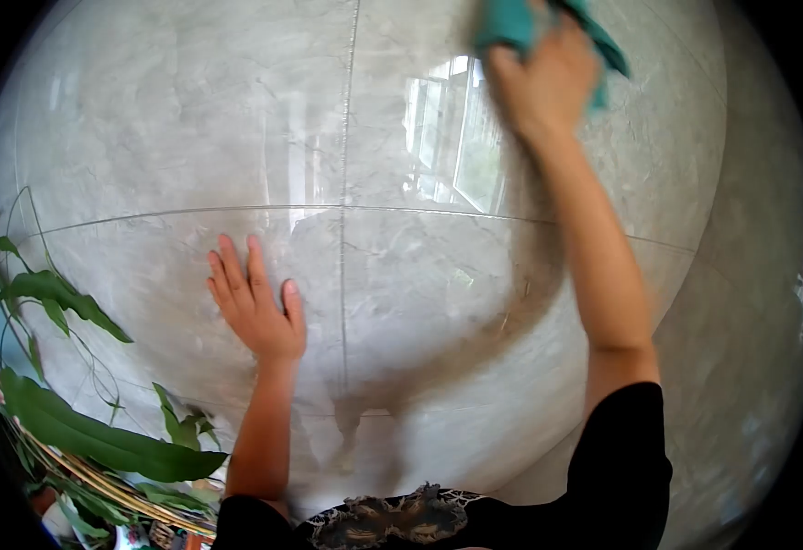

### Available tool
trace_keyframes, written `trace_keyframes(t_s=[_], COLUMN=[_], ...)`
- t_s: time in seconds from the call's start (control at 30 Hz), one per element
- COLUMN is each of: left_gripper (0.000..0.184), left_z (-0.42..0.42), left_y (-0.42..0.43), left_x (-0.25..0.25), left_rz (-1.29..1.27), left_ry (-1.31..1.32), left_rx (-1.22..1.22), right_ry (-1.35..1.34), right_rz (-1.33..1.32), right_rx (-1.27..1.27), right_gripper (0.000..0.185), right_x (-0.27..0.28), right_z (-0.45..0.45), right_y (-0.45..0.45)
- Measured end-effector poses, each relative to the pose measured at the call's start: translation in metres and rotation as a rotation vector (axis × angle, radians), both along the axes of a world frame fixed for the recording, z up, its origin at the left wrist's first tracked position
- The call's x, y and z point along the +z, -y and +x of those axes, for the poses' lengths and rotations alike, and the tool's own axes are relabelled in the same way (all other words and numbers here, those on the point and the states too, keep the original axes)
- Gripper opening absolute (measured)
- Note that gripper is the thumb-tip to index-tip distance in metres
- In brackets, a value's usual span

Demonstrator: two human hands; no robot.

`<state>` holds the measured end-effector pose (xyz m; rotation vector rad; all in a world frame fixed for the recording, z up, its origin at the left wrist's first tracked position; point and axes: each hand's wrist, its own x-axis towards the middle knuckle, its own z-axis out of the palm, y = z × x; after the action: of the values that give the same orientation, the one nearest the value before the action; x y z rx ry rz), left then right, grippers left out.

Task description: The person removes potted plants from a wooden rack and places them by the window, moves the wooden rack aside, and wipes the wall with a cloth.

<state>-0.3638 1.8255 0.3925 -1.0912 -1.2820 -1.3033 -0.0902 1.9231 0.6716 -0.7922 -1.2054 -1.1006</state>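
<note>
Against the glossy grey tiled wall point(190, 165), my right hand point(553, 82) is stretched high at the upper right. It presses a green cloth point(509, 26) to the tiles, fingers closed over it; part of the cloth sticks out beyond the fingers on the right. Slight motion blur softens this hand and the cloth. Lower and to the left, my left hand point(259, 307) lies flat on a tile with its fingers stretched and the thumb apart. It holds nothing, resting left of the vertical grout line and just below the horizontal one.
Long green leaves point(99, 431) and thin vines reach in from the left edge, close to my left forearm. Below them are curved yellowish stems point(99, 481) and small mixed items. A window's reflection point(456, 137) shines on the tiles. Another wall surface point(750, 275) runs along the right.
</note>
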Motion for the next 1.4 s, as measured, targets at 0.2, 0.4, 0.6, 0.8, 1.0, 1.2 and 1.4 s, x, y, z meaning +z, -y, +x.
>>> trace_keyframes(t_s=[0.2,0.4,0.6,0.8,1.0,1.2,1.4], left_gripper=[0.059,0.058,0.060,0.061,0.057,0.057,0.057], left_z=[-0.003,-0.013,-0.002,0.002,0.014,0.014,0.016], left_y=[0.003,-0.004,0.002,-0.003,-0.004,-0.011,-0.015], left_x=[-0.003,-0.012,0.001,-0.001,0.006,0.002,0.004], left_rz=[-0.054,-0.016,-0.005,0.026,0.035,0.064,0.067], left_ry=[0.006,-0.006,-0.025,-0.059,-0.061,-0.115,-0.124], left_rx=[0.037,0.039,0.062,0.119,0.103,0.120,0.150], right_ry=[0.529,0.935,0.630,0.281,-0.100,-0.319,0.008], right_rz=[0.073,0.134,0.234,0.048,0.131,-0.004,0.023], right_rx=[0.309,0.565,0.319,0.331,0.068,0.130,0.140], right_gripper=[0.070,0.054,0.038,0.061,0.064,0.051,0.057], right_x=[-0.056,-0.115,-0.009,0.046,0.029,-0.084,-0.223], right_z=[-0.227,-0.315,-0.228,0.016,0.255,0.463,0.545], right_y=[0.069,0.072,0.047,0.012,-0.083,-0.164,-0.188])
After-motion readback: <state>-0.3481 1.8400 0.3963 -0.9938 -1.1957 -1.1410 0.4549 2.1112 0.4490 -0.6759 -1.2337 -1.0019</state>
